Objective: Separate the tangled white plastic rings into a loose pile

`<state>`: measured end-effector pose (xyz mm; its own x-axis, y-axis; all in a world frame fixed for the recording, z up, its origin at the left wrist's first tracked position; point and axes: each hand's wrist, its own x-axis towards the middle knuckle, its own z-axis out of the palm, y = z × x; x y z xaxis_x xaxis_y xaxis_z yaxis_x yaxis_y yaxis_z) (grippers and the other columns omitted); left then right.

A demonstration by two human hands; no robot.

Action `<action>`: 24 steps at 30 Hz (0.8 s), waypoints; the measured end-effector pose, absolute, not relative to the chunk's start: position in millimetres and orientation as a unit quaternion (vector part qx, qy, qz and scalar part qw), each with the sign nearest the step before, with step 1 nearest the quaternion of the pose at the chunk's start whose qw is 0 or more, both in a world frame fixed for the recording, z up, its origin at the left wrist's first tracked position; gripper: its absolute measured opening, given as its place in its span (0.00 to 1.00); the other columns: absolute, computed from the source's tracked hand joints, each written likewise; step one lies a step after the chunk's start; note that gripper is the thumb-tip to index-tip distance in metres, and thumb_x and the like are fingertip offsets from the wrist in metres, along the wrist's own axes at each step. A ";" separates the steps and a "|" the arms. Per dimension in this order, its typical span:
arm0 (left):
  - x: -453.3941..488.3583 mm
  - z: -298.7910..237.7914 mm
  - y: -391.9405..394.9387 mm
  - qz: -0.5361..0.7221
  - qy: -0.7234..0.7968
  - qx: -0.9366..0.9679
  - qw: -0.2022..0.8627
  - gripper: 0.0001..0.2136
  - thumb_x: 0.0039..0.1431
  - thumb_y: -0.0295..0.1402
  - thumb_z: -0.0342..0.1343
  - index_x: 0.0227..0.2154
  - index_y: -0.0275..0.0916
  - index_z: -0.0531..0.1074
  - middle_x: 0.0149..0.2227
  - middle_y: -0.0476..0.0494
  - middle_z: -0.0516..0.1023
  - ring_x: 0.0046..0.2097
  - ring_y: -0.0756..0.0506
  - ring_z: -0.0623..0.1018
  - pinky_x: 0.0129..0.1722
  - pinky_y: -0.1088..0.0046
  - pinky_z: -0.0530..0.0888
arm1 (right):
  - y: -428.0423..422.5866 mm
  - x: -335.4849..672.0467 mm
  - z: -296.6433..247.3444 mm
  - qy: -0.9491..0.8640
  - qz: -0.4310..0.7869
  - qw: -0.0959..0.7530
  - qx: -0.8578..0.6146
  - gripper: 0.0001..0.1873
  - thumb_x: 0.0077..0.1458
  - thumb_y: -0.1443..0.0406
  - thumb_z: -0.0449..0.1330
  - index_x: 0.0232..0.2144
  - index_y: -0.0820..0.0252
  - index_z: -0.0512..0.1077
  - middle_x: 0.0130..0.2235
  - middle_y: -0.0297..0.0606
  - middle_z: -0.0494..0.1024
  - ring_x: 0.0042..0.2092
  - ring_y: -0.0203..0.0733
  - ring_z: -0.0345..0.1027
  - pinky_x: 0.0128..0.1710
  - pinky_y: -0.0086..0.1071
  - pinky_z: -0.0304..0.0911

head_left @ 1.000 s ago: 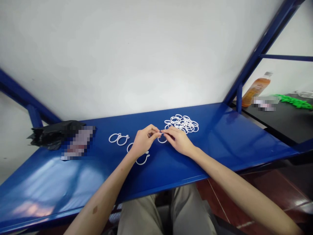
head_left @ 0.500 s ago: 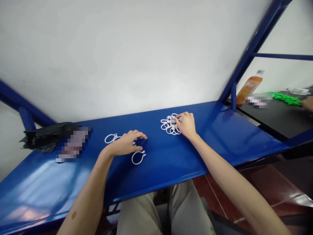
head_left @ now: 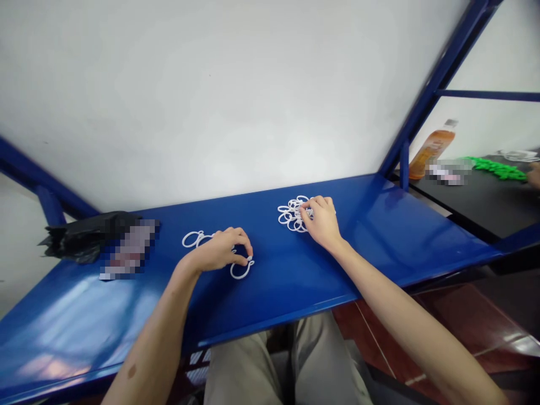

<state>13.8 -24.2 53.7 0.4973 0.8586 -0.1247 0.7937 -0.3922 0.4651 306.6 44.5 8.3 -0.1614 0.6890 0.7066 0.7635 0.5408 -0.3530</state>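
My left hand [head_left: 225,247] is closed in a pinch at the knobbed end of a white plastic shower curtain ring [head_left: 239,277], which lies at the blue tabletop. Behind that hand, more white curtain rings [head_left: 192,239] lie partly covered by its fingers. To the right is a loose pile of several white curtain rings [head_left: 291,215]. Over the pile's right side, my right hand [head_left: 320,219] has thumb and fingertips brought together at a ring. The fingers hide part of that ring.
A black plastic bag [head_left: 76,242] and a blurred packet [head_left: 130,247] lie left on the blue table [head_left: 278,281]. White wall stands behind. Right, a black table [head_left: 485,197] bears an orange bottle [head_left: 432,149] and green chain-like pieces [head_left: 500,169]; another person's hand [head_left: 535,175] is beside them.
My left thumb and fingers have closed onto the nearest ring's end, and the ring has turned slightly. My right hand has shifted slightly within the pile, fingertips curling inward.
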 end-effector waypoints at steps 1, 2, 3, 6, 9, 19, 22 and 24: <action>18.0 50.7 -23.0 0.081 0.504 0.830 0.226 0.06 0.55 0.41 0.60 0.30 0.48 0.78 0.42 0.47 0.79 0.47 0.40 0.75 0.49 0.63 0.69 | 40.0 303.1 9.8 -0.775 -0.033 0.432 -0.460 0.08 0.64 0.63 0.57 0.33 0.57 0.74 0.38 0.44 0.76 0.45 0.53 0.64 0.50 0.48 0.62; 22.9 47.4 -21.9 0.104 0.511 0.827 0.212 0.06 0.56 0.41 0.58 0.29 0.47 0.77 0.39 0.47 0.80 0.44 0.41 0.76 0.46 0.64 0.70 | 34.9 298.9 11.3 -0.794 -0.015 0.423 -0.437 0.09 0.65 0.63 0.56 0.33 0.57 0.74 0.38 0.43 0.77 0.45 0.52 0.66 0.50 0.48 0.63; 28.6 43.8 -21.0 0.134 0.522 0.819 0.197 0.07 0.56 0.40 0.58 0.28 0.45 0.76 0.36 0.47 0.80 0.41 0.42 0.76 0.43 0.66 0.70 | 29.3 294.2 12.5 -0.815 0.011 0.409 -0.411 0.08 0.65 0.62 0.56 0.34 0.56 0.73 0.38 0.42 0.77 0.44 0.50 0.67 0.49 0.46 0.63; 48.2 34.4 -20.3 0.248 0.565 0.769 0.164 0.08 0.59 0.41 0.55 0.28 0.44 0.71 0.26 0.49 0.77 0.30 0.46 0.75 0.32 0.71 0.69 | 12.8 279.6 12.6 -0.862 0.114 0.358 -0.341 0.09 0.64 0.59 0.59 0.42 0.57 0.71 0.38 0.40 0.79 0.43 0.46 0.72 0.46 0.41 0.67; 67.0 29.6 -22.6 0.367 0.562 0.723 0.162 0.09 0.60 0.41 0.55 0.29 0.43 0.67 0.27 0.51 0.78 0.29 0.48 0.76 0.32 0.73 0.69 | 4.4 270.1 7.5 -0.854 0.200 0.344 -0.335 0.14 0.63 0.60 0.60 0.49 0.57 0.66 0.37 0.37 0.80 0.37 0.43 0.75 0.39 0.36 0.69; 81.7 24.6 -29.1 0.415 0.523 0.688 0.284 0.05 0.62 0.36 0.54 0.32 0.43 0.69 0.30 0.52 0.83 0.33 0.47 0.81 0.35 0.73 0.72 | 9.5 273.8 2.3 -0.845 0.153 0.413 -0.302 0.09 0.68 0.63 0.54 0.36 0.56 0.71 0.37 0.39 0.81 0.38 0.41 0.75 0.39 0.34 0.69; 78.4 25.1 -30.6 0.405 0.516 0.698 0.288 0.02 0.58 0.30 0.55 0.32 0.43 0.71 0.30 0.52 0.83 0.34 0.47 0.81 0.37 0.73 0.72 | 7.9 278.1 1.5 -0.875 0.108 0.391 -0.264 0.11 0.69 0.63 0.52 0.36 0.57 0.72 0.34 0.40 0.78 0.37 0.41 0.72 0.38 0.34 0.68; 76.8 24.8 -30.7 0.397 0.498 0.714 0.290 0.03 0.57 0.29 0.56 0.32 0.43 0.73 0.30 0.53 0.82 0.34 0.48 0.80 0.38 0.73 0.72 | 7.9 281.2 -0.1 -0.890 0.093 0.374 -0.243 0.11 0.69 0.65 0.51 0.36 0.57 0.73 0.34 0.40 0.77 0.35 0.41 0.71 0.37 0.33 0.67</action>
